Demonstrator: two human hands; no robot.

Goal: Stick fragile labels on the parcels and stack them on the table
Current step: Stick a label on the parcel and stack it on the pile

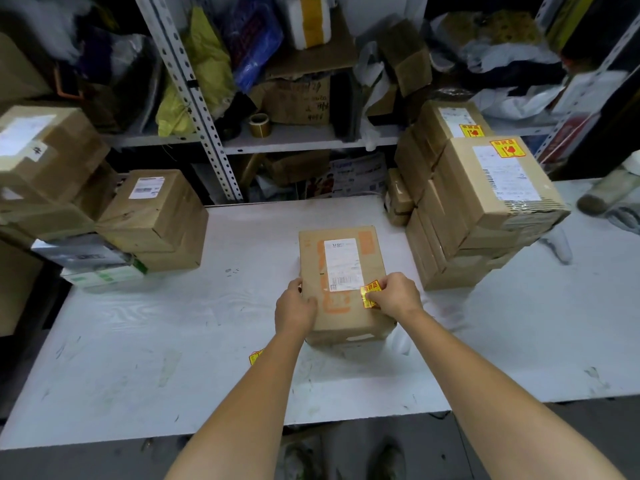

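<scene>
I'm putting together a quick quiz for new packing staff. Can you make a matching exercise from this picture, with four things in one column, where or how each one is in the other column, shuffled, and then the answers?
Things
1. tape roll
2. loose label
3. middle parcel
4. top parcel of the right stack

Places and states
A. left hand grips its edge, right hand pinches a new label onto it
B. labelled, no hand on it
C. on the shelf
D. on the table by the left forearm

Pairs: 1-C, 2-D, 3-A, 4-B
</scene>
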